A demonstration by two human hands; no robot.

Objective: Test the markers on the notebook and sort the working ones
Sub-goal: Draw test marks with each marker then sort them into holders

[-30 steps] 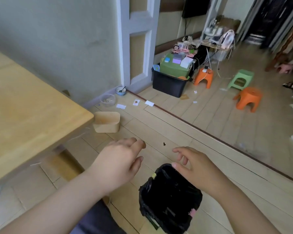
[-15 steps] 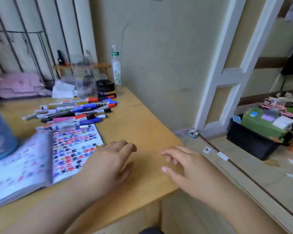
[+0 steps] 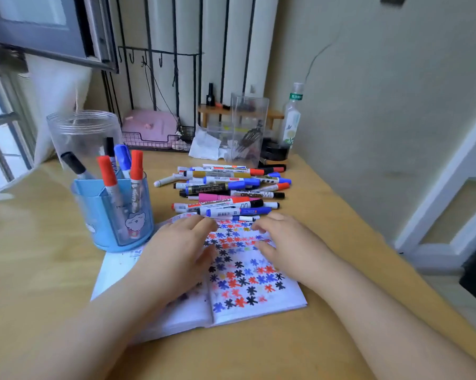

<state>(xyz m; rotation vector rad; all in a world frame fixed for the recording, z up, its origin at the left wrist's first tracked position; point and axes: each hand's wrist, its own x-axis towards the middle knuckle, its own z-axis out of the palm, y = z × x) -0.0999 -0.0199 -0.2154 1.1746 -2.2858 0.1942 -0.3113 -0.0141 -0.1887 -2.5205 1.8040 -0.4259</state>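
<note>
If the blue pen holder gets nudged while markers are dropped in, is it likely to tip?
Probably not: the pen holder looks wide with a broad base. The markers in it lean outward above the rim, though, so they may shift or rattle.

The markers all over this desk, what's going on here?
A person is testing markers on an open notebook, whose page is covered in red, blue and black star-shaped scribbles. Both hands are empty: the left hand and right hand hover over the page, reaching toward the pile of markers lying just beyond it. A few markers stand in the blue pen holder on the left, apparently the ones sorted as working. No marker is being held at this moment.
</note>
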